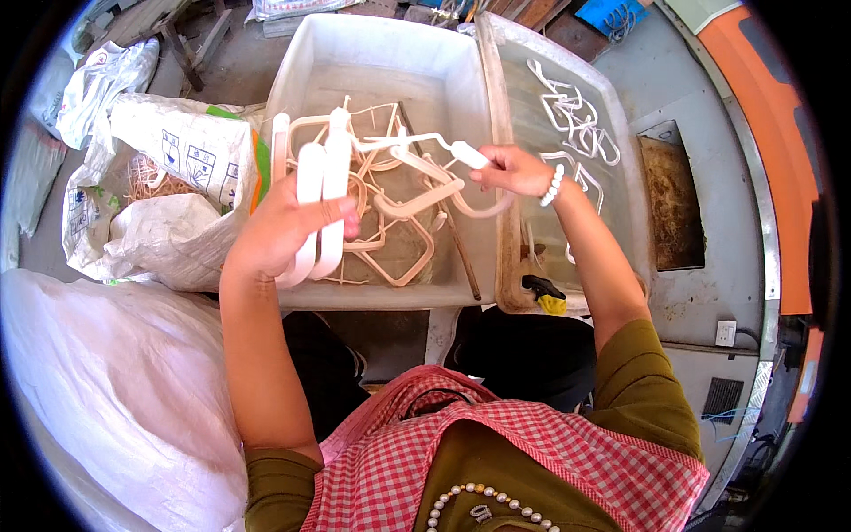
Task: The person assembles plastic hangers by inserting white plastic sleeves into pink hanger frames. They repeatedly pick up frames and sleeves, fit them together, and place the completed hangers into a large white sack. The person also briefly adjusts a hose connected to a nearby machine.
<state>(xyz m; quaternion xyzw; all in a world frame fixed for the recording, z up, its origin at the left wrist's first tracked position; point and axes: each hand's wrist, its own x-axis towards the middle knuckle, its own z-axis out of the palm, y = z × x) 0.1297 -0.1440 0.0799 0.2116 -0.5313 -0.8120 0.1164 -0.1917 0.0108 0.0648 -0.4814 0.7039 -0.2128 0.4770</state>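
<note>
My left hand (270, 226) is closed round white plastic loops (335, 164), long and rounded, held upright side by side over the front left of a white tub (297, 75). Pinched between the thumb and fingers of my right hand (519, 171) is the white block-like end of a thin plastic piece (468, 155). That piece stretches left toward the loops; whether it is joined to them I cannot tell. Below both hands, a tangle of pale pink plastic frames (399, 262) lies in the tub, partly hidden by my left hand and the loops.
A second tub (612, 97) on the right holds white plastic pieces (581, 124). A brown stick (459, 248) leans in the first tub. A black-and-yellow tool (545, 297) sits at the right tub's near edge. Woven sacks (186, 146) stand left; an orange-and-grey machine (762, 142) stands right.
</note>
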